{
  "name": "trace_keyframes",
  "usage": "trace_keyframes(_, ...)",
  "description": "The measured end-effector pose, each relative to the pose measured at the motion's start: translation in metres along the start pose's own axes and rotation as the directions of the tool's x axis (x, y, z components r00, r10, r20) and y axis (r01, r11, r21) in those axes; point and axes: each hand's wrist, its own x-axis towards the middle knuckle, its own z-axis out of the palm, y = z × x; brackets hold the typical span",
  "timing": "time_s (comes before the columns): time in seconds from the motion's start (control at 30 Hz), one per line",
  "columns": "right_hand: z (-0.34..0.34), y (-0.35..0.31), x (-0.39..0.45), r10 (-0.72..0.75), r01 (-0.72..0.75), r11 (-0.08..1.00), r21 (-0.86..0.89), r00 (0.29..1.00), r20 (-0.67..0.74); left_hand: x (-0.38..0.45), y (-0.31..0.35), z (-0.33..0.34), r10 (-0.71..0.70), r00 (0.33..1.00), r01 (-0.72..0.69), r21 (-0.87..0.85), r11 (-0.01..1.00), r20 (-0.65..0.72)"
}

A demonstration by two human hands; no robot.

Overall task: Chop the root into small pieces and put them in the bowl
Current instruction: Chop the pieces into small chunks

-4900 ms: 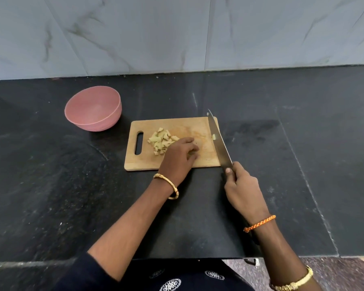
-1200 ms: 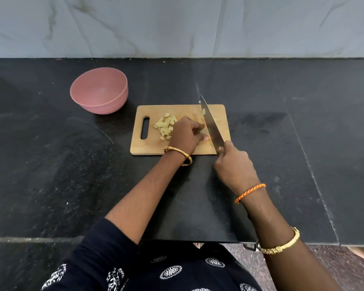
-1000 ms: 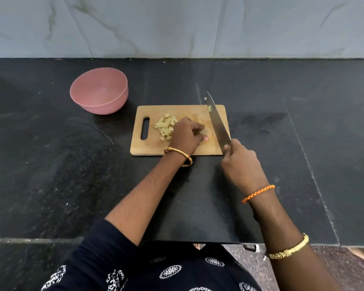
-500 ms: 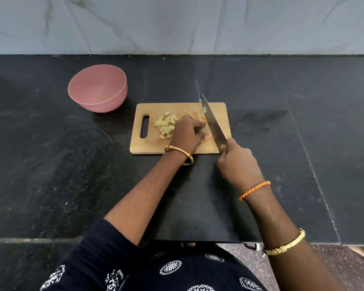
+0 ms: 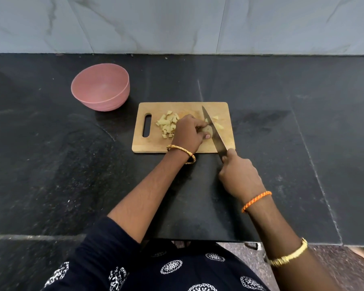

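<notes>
Left hand (image 5: 187,133) curled, fingers (image 5: 201,124) pinching the root (image 5: 208,129); right hand (image 5: 239,175) fisted round knife (image 5: 213,131) handle, blade just beside left fingertips.

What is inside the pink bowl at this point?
Nothing visible: the pink bowl shows only its bare inner wall and floor, though the near rim hides a sliver of floor. All chopped root pieces lie on the cutting board.

Soft even light, wide-angle bending at edges, corners blurred
</notes>
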Motion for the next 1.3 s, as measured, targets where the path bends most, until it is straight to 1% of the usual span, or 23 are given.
trace_keyframes(0.07,-0.003,0.008,-0.007,-0.009,0.009,1.0,0.027,1.0,0.007,0.0,-0.001,0.001,-0.007,1.0,0.007,-0.007,1.0,-0.003)
trace_keyframes(0.17,-0.012,0.011,-0.002,-0.036,0.043,0.995,0.089,0.997,-0.075,0.0,0.0,0.001,-0.025,1.0,0.025,-0.019,1.0,0.002)
trace_keyframes(0.23,-0.015,0.007,0.006,-0.058,0.069,0.992,0.109,0.993,-0.102,0.0,0.0,-0.001,-0.04,0.999,0.041,-0.035,0.999,0.006)
trace_keyframes(0.37,-0.013,-0.002,0.017,-0.067,0.074,0.993,0.091,0.995,-0.078,0.0,0.002,-0.003,-0.044,0.999,0.045,-0.04,0.998,0.017)
trace_keyframes(0.67,-0.009,-0.01,0.014,-0.056,0.059,0.998,0.031,0.993,-0.1,0.001,0.0,-0.002,-0.02,1.0,0.02,-0.003,1.0,0.02)
trace_keyframes(0.83,-0.004,-0.02,0.023,-0.031,0.032,0.999,0.014,0.998,-0.056,0.0,0.0,-0.002,-0.023,1.0,0.023,-0.012,1.0,0.011)
trace_keyframes(1.0,0.004,-0.005,0.008,-0.015,0.016,1.0,0.014,0.999,-0.038,0.0,-0.001,0.0,-0.013,1.0,0.013,-0.015,1.0,-0.014)
trace_keyframes(1.1,0.002,0.008,-0.006,-0.019,0.02,0.998,0.051,1.0,-0.022,-0.002,-0.002,0.001,-0.014,1.0,0.014,-0.012,1.0,-0.02)
trace_keyframes(1.23,-0.014,0.007,-0.008,-0.072,0.093,0.985,0.147,0.987,-0.146,-0.003,-0.001,-0.002,-0.037,0.999,0.037,-0.039,0.999,-0.011)
trace_keyframes(1.3,-0.017,0.0,-0.001,-0.092,0.117,0.982,0.148,0.982,-0.163,-0.005,0.0,-0.003,-0.037,0.999,0.037,-0.036,0.999,-0.008)
